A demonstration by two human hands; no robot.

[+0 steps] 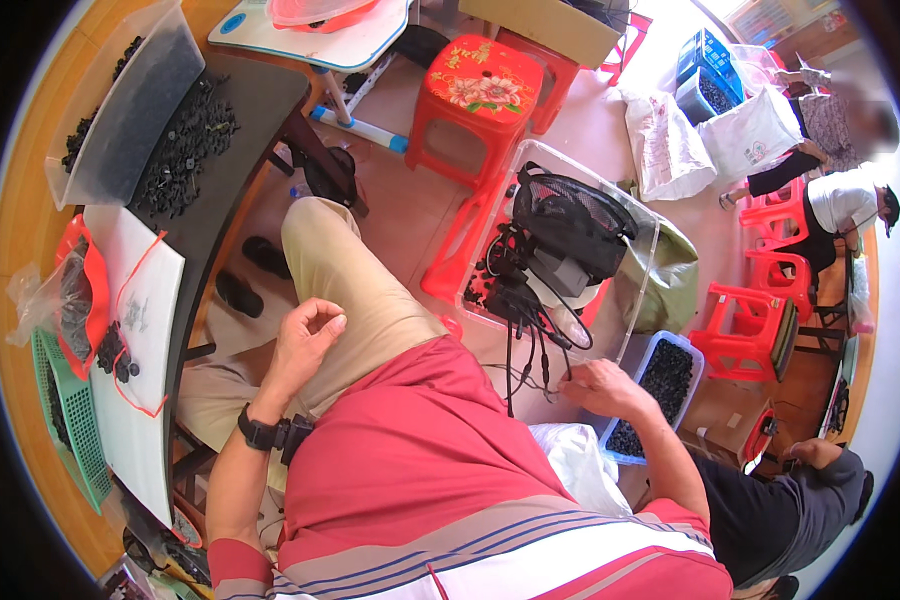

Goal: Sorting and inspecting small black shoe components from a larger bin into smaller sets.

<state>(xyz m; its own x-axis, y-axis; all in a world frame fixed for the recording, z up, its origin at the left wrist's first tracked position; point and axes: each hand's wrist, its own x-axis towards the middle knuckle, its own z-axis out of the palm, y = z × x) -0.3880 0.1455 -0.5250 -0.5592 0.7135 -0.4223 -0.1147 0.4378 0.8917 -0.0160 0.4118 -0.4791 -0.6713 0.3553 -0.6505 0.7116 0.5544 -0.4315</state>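
Observation:
Over my tan trouser leg hovers my left hand (307, 345), a black strap round its wrist. Its fingers curl loosely with a gap to the thumb, and I see nothing in it. My right hand (608, 388) is at the near side of a clear plastic bin (642, 295). Its fingertips are pressed together on a thin black cable (569, 362), one of several that hang over the bin's edge. Inside the bin lie a black mesh bag (580, 215) and a grey box-like thing (558, 270).
A blue tub (694, 375) of small black parts stands beside my right hand. On the left table are a white board (155, 300), a red dish (95, 290), a green basket (85, 450) and piled black parts (185, 145). Red stools (475, 90) stand ahead; people sit at right.

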